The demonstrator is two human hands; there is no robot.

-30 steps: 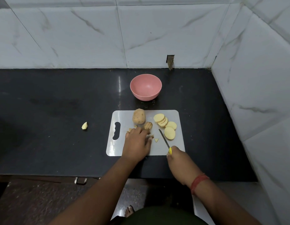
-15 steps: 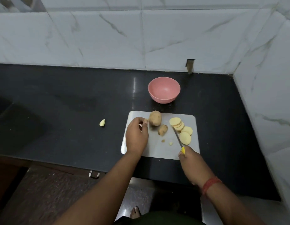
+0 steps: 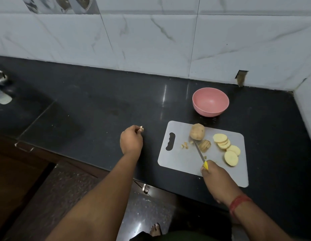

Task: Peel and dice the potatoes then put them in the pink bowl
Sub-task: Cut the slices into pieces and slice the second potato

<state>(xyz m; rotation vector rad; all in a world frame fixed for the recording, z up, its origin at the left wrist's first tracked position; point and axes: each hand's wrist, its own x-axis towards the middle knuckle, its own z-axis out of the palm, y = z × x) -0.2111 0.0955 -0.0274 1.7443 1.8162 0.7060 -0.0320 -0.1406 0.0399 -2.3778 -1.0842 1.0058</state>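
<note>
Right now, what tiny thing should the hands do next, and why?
Probably the left hand should put down the small scrap it pinches over the counter, beside the cutting board, then go back to the board. The right hand holds the knife by a cut piece, and the pink bowl looks empty.
</note>
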